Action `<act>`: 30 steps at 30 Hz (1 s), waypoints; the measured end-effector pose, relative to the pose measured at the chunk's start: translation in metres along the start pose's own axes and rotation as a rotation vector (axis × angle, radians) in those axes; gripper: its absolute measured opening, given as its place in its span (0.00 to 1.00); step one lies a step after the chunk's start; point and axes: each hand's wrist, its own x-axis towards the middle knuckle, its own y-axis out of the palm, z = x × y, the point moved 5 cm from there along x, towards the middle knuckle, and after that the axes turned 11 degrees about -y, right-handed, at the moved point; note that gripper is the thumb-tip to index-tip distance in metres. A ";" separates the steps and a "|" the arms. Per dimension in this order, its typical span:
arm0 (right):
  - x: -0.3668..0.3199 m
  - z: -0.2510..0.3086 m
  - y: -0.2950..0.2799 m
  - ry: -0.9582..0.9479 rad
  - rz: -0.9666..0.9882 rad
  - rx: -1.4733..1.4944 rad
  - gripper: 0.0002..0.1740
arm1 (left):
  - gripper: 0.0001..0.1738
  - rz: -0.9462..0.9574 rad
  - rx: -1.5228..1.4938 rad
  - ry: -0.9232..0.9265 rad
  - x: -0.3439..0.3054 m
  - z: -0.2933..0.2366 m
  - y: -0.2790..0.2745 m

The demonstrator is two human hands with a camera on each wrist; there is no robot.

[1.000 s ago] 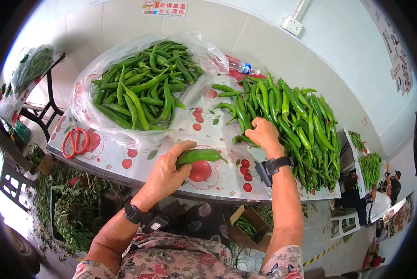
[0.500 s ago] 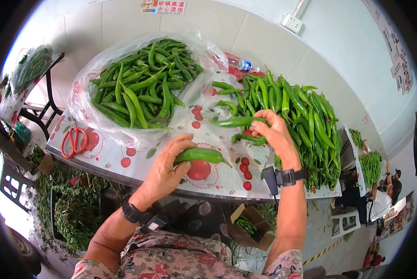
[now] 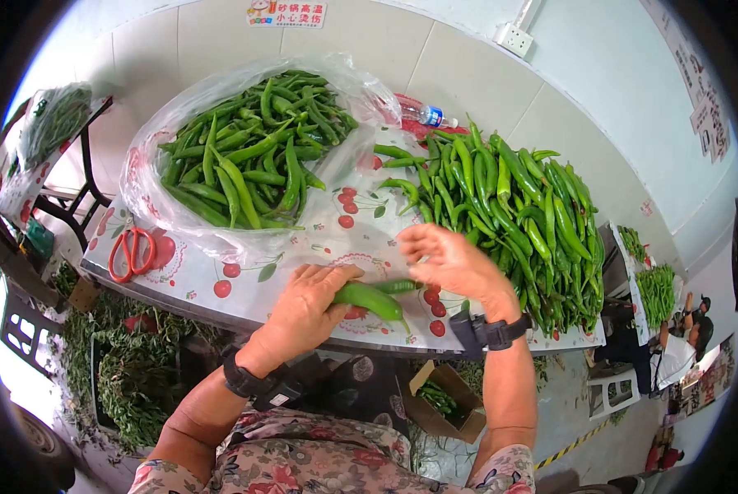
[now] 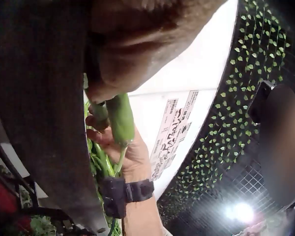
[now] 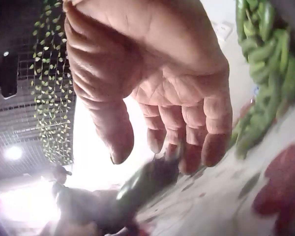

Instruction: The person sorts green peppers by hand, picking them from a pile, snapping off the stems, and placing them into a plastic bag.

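Note:
My left hand [image 3: 307,303] grips a plump green chili pepper [image 3: 370,301] over the near side of the table. A second, thinner pepper [image 3: 398,286] pokes out behind it on the same side of the hand. In the left wrist view the plump pepper [image 4: 121,120] hangs stem end down from the fingers. Just right of these, my right hand [image 3: 455,262] is raised with loosely bent fingers and nothing in its grasp. Its thumb and fingers stand apart in the right wrist view, a blurred pepper [image 5: 152,182] beyond them. A big heap of peppers [image 3: 509,222] lies right of it.
A clear plastic bag [image 3: 159,206] full of peppers stands at the back left, with red-handled scissors [image 3: 132,253] beside it. A plastic bottle [image 3: 436,116] lies behind the heap. Below the table's front edge sit a cardboard box [image 3: 459,403] and piled leafy stems [image 3: 138,379].
My right hand took a pepper from the heap, carried it left to my left hand and let go. My left hand now has two peppers where it had one.

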 end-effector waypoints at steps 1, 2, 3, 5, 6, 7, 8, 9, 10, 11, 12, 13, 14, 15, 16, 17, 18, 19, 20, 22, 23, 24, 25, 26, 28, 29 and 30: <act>-0.001 0.000 -0.015 -0.002 -0.055 -0.138 0.23 | 0.27 0.002 0.022 0.001 -0.001 0.001 0.001; 0.000 0.001 -0.025 -0.005 -0.112 -0.276 0.24 | 0.27 0.001 0.015 -0.009 -0.001 0.003 0.002; 0.001 0.007 -0.031 0.024 -0.173 -0.470 0.25 | 0.27 0.001 0.008 -0.017 -0.001 0.004 0.003; 0.004 -0.012 -0.032 0.030 -0.098 -0.724 0.24 | 0.26 0.002 0.010 -0.021 -0.001 0.003 0.004; 0.006 -0.018 -0.031 0.029 -0.058 -0.853 0.23 | 0.26 -0.002 0.020 -0.019 0.000 0.002 0.004; 0.007 -0.019 -0.028 -0.013 -0.041 -0.985 0.18 | 0.25 -0.007 0.031 -0.019 0.000 0.001 0.003; 0.009 -0.024 -0.027 0.015 -0.029 -1.010 0.16 | 0.24 -0.028 0.046 0.011 0.000 0.000 0.004; 0.010 -0.030 -0.027 0.045 -0.016 -1.033 0.15 | 0.24 -0.048 0.062 0.040 -0.001 -0.002 0.004; 0.011 -0.033 -0.027 0.074 -0.006 -1.056 0.13 | 0.23 -0.068 0.079 0.072 -0.001 -0.004 0.004; 0.013 -0.035 -0.029 0.096 -0.014 -1.011 0.12 | 0.22 -0.068 0.082 0.064 -0.001 -0.003 0.004; 0.016 -0.034 -0.036 0.125 -0.064 -0.950 0.13 | 0.22 -0.068 0.085 0.058 -0.002 -0.003 0.004; 0.019 -0.031 -0.044 0.155 -0.112 -0.888 0.14 | 0.21 -0.068 0.086 0.050 -0.002 -0.003 0.003; 0.023 -0.028 -0.052 0.185 -0.158 -0.826 0.14 | 0.21 -0.059 0.079 0.043 -0.002 -0.003 0.003; 0.028 -0.019 -0.060 0.153 -0.255 -0.833 0.16 | 0.20 -0.048 0.071 0.036 -0.001 -0.004 0.002; 0.033 -0.018 -0.068 0.127 -0.339 -0.818 0.16 | 0.20 -0.037 0.064 0.030 -0.001 -0.004 0.002; 0.039 -0.022 -0.076 0.130 -0.342 -0.858 0.18 | 0.19 -0.041 0.064 0.024 -0.002 -0.003 0.002; 0.046 -0.028 -0.082 0.132 -0.346 -0.898 0.21 | 0.19 -0.046 0.063 0.021 -0.002 -0.003 0.003; 0.054 -0.036 -0.084 0.119 -0.315 -0.917 0.22 | 0.19 -0.052 0.064 0.017 -0.002 -0.003 0.003; 0.062 -0.046 -0.084 0.106 -0.284 -0.936 0.24 | 0.19 -0.045 0.063 0.014 -0.001 -0.004 0.002; 0.069 -0.051 -0.077 0.121 -0.214 -0.960 0.28 | 0.19 -0.029 0.065 0.007 0.000 -0.006 0.001; 0.071 -0.056 -0.072 0.152 -0.176 -0.965 0.30 | 0.20 -0.009 0.071 -0.004 0.000 -0.005 0.001; 0.074 -0.059 -0.066 0.182 -0.139 -0.972 0.32 | 0.22 0.009 0.076 -0.014 -0.001 -0.004 0.001; 0.077 -0.066 -0.064 0.255 -0.117 -1.009 0.33 | 0.24 0.027 0.081 -0.024 0.000 -0.003 0.002; 0.081 -0.070 -0.062 0.265 -0.097 -1.015 0.34 | 0.24 0.030 0.076 -0.026 0.000 -0.003 0.002; 0.086 -0.072 -0.058 0.286 -0.056 -1.026 0.34 | 0.24 0.037 0.066 -0.031 0.000 -0.002 0.002; 0.084 -0.072 -0.058 0.286 -0.080 -1.014 0.34 | 0.24 0.034 0.064 -0.026 0.000 -0.002 0.002; 0.080 -0.065 -0.056 0.284 -0.103 -1.002 0.34 | 0.23 0.029 0.063 -0.021 0.000 -0.002 0.002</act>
